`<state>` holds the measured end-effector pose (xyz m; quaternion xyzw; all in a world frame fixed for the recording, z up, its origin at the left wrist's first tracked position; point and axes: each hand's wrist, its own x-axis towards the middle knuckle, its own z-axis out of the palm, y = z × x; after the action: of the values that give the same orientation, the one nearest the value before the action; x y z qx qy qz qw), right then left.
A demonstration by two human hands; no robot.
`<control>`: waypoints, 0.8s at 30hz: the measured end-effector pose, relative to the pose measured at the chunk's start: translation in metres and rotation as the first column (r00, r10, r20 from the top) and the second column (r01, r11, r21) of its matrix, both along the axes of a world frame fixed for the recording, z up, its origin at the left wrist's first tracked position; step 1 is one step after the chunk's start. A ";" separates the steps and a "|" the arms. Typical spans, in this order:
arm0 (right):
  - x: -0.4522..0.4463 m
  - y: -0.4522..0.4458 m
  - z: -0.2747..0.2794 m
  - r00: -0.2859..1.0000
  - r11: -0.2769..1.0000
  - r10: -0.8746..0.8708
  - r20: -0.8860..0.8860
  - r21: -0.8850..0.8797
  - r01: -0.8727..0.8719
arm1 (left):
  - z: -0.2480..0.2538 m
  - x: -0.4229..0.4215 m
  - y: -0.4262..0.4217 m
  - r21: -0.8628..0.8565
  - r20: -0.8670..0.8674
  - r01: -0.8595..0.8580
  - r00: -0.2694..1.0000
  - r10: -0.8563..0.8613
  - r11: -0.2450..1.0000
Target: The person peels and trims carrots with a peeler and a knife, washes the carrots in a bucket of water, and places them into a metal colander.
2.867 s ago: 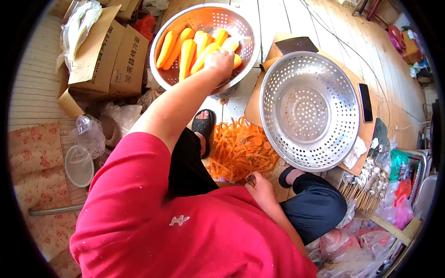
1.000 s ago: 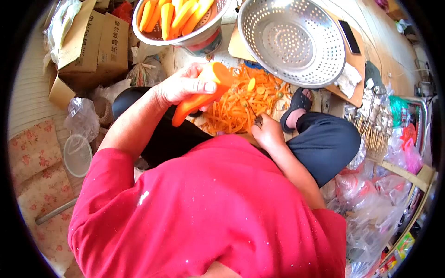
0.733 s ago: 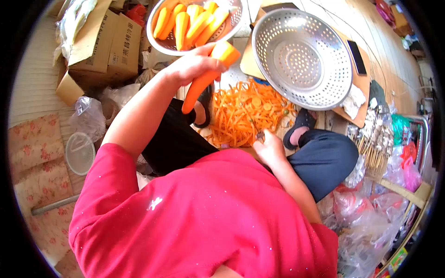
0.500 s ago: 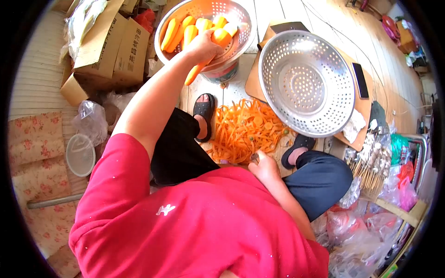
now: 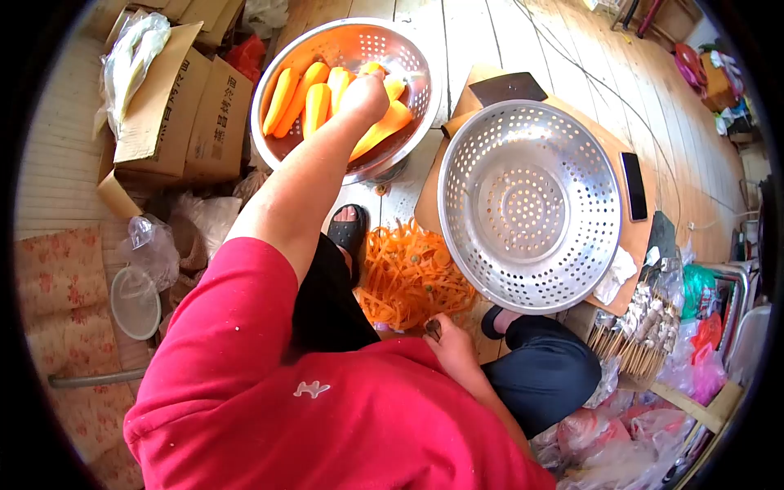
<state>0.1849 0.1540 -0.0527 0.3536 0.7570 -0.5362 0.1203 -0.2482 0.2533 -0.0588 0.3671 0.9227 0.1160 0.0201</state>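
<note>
My left hand (image 5: 365, 100) is down inside a metal colander (image 5: 269, 151), among several peeled orange carrots (image 5: 317, 108). Its fingers are hidden behind the back of the hand, and one thick carrot (image 5: 384, 129) lies right beside it. Close to my lap, my right hand (image 5: 454, 347) is closed around a small dark-ended tool (image 5: 433, 328), mostly covered by the fingers. Between my feet lies a heap of orange carrot peelings (image 5: 412, 278). A second colander (image 5: 531, 208), with nothing in it, stands to the right of the heap.
Under the second colander is a wooden board (image 5: 482, 82), with a dark flat blade (image 5: 508, 88) and a phone (image 5: 633, 186) on it. Skewers (image 5: 633, 343) and plastic bags (image 5: 604, 445) lie at right. Cardboard boxes (image 5: 184, 114) and a white plastic lid (image 5: 135, 303) are at left.
My left hand has moved further into the carrot colander. The carrot that hung from it over the rim no longer shows outside. The view has shifted, so the scene sits lower.
</note>
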 end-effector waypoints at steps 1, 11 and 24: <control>0.001 0.000 -0.003 1.000 1.000 0.001 0.001 0.000 -0.001 | 0.002 -0.002 0.005 0.000 0.001 -0.001 1.000 0.001 1.000; -0.004 0.014 0.000 0.987 0.997 -0.032 0.159 -0.064 0.042 | 0.017 -0.012 0.059 -0.496 0.061 0.004 0.998 0.030 0.869; -0.012 0.013 0.010 0.991 0.995 -0.023 0.134 -0.096 0.036 | 0.058 -0.016 0.023 0.004 -0.064 0.009 0.998 -0.009 1.000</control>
<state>0.1732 0.1671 -0.0426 0.3932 0.7146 -0.5499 0.1796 -0.2644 0.2758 -0.0013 0.3748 0.9209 0.1064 -0.0097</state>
